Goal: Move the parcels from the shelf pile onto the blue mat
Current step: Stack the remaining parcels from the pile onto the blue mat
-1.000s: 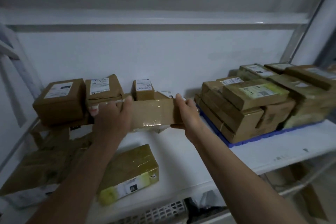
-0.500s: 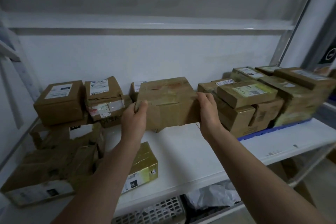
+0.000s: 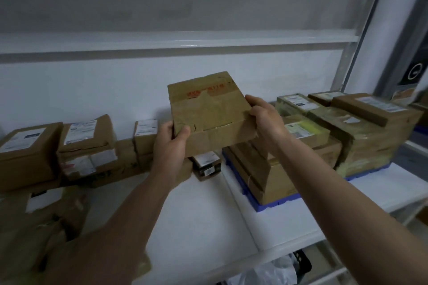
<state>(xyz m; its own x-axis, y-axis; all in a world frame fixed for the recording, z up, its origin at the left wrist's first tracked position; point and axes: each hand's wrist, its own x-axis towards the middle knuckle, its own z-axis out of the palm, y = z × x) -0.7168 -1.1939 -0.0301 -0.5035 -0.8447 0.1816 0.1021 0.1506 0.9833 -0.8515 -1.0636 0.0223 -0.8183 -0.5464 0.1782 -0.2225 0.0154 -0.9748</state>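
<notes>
A person is holding one brown parcel (image 3: 209, 111) in the air with both hands, above the shelf (image 3: 203, 213) and just left of the blue mat (image 3: 273, 206). The left hand (image 3: 170, 146) is gripping the parcel's lower left corner, thumb curled over its front face; the right hand (image 3: 264, 118) is clasping its right edge. Compared with one second ago, when this parcel was lying low among the shelf pile (image 3: 76, 146), it is now sitting higher and nearer the mat, with its taped face tipping toward the camera. This suggests that the carry is under way, with the set-down not yet made. The stacked parcels (image 3: 347, 136) are already occupying most of the mat, so a free spot on top of the stack, or at its near left edge, is probably what the next move needs. A small labelled box (image 3: 207, 164) is sitting on the shelf below the held parcel, just left of the mat.

Hidden or unclear: the fingers of both hands behind the parcel; the mat's surface, showing only as a blue rim; the red printing on the parcel, too blurred to read; and the pile's near left part, which is dark and cut off by the left forearm.
</notes>
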